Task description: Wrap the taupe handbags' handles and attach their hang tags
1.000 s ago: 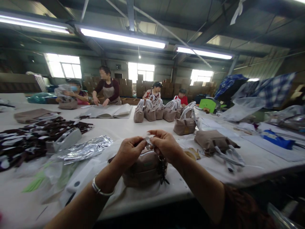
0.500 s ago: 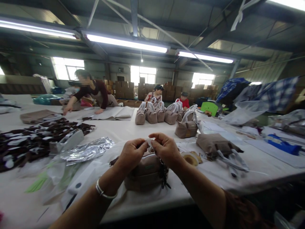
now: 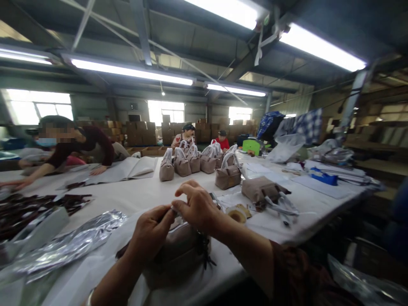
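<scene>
A taupe bag (image 3: 178, 250) with a zipper along its top and a dark tassel at its right side stands on the white table, right below my hands. My left hand (image 3: 151, 231) pinches a small white piece (image 3: 174, 209) above the bag's top. Against that same piece rest the thumb and forefinger of my right hand (image 3: 197, 206), its other fingers bent and raised. Fingers hide most of the piece, so its exact shape is unclear.
Several taupe bags with white-wrapped handles (image 3: 207, 163) stand farther back. One bag (image 3: 263, 191) lies at the right near a tape roll (image 3: 236, 215). Silver foil (image 3: 79, 240) and dark straps (image 3: 35, 212) are left. A person (image 3: 92, 144) leans over the table.
The view has turned right, so the table's things appear farther left. My right hand's fingers have lifted and spread a little above the white piece. The person at the left still reaches across the table.
</scene>
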A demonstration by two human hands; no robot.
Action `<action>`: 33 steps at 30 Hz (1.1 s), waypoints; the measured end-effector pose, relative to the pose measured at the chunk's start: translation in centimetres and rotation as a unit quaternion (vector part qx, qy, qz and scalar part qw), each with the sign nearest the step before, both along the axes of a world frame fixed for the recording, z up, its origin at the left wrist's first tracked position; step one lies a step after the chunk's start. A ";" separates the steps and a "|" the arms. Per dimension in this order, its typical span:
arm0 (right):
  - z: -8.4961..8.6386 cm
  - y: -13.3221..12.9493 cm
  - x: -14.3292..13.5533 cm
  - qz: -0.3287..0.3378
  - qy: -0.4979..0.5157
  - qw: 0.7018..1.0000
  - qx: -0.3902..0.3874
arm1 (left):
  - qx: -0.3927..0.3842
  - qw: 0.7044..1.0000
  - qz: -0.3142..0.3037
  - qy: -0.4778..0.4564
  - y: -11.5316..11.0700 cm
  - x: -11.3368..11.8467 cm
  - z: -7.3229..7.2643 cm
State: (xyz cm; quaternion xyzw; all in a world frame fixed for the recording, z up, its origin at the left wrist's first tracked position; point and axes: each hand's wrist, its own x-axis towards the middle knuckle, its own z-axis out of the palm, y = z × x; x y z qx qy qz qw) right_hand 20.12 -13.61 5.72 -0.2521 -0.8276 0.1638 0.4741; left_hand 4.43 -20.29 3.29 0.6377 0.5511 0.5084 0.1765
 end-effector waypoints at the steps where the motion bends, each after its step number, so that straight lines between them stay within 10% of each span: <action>1: 0.1 0.3 0.0 0.009 -0.012 1.000 -0.005 | -0.004 1.000 0.000 0.002 0.1 -0.1 0.0; 15: 1.2 4.4 -3.4 0.065 0.117 0.963 -0.233 | 0.046 0.997 -0.036 0.041 0.0 -1.0 0.6; 26: -0.6 6.9 -4.2 0.050 0.115 0.971 -0.202 | 0.144 0.970 -0.094 0.170 0.9 0.2 1.6; 33: -6.5 10.4 3.9 -0.088 0.205 0.962 -0.156 | 0.193 0.944 0.224 0.145 -0.4 -5.4 -4.2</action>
